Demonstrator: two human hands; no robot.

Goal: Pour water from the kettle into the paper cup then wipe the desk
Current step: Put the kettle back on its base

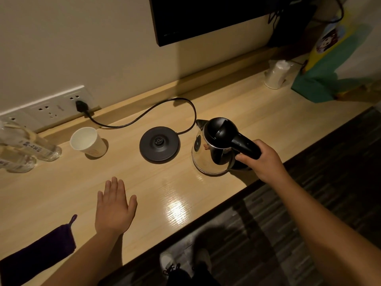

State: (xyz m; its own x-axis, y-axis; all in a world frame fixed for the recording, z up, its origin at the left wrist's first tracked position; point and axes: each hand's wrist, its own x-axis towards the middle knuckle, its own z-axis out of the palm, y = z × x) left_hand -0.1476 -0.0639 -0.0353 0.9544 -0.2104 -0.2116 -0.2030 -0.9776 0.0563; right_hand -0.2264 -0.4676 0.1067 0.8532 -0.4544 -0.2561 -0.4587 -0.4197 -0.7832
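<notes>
A steel kettle (210, 153) with a black lid and handle stands on the wooden desk (185, 195), right of its round black base (159, 144). My right hand (262, 159) is closed around the kettle's handle. A white paper cup (87, 142) stands upright toward the left, near the wall; it looks empty. My left hand (115, 207) lies flat on the desk, fingers spread, holding nothing. A dark purple cloth (39, 252) lies at the desk's front left, just left of my left forearm.
Clear plastic water bottles (22, 145) stand at the far left. The base's black cord (156, 108) runs to a wall socket (79, 105). A wrapped white cup (277, 74) and a colourful bag (329, 65) sit at the back right. A dark screen hangs above.
</notes>
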